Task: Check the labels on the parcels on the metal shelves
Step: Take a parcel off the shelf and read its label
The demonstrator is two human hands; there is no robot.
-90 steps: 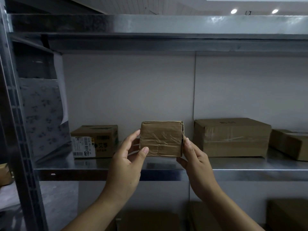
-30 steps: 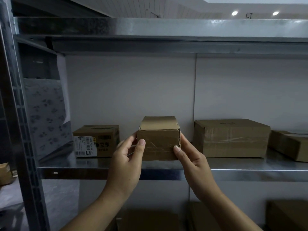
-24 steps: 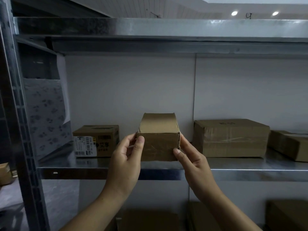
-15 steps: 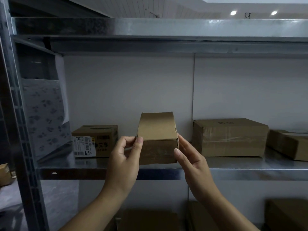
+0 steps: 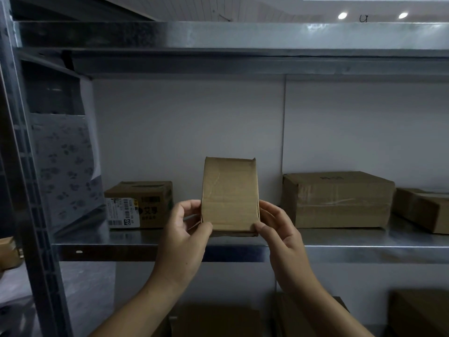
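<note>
The person holds a small parcel [image 5: 229, 195] up in front of the metal shelf [image 5: 364, 242], just above its front edge. The hands are apart with the box between them. The left hand [image 5: 184, 229] pinches its lower left corner and the right hand [image 5: 279, 229] pinches its lower right corner, each with the thumb in front. The parcel's long axis runs nearly straight up, and its far end points to twelve o'clock. The broad face turned toward the person is plain taped cardboard with no label that I can see, so I judge the check of this one unfinished and other faces have yet to be shown. At nine o'clock from it a labelled box [image 5: 141, 205] sits with its white sticker [image 5: 122, 211] facing out. At three o'clock a larger box [image 5: 337, 199] shows no label, and another box [image 5: 422, 209] lies beyond it. By my reckoning, most of the row is left to check.
</note>
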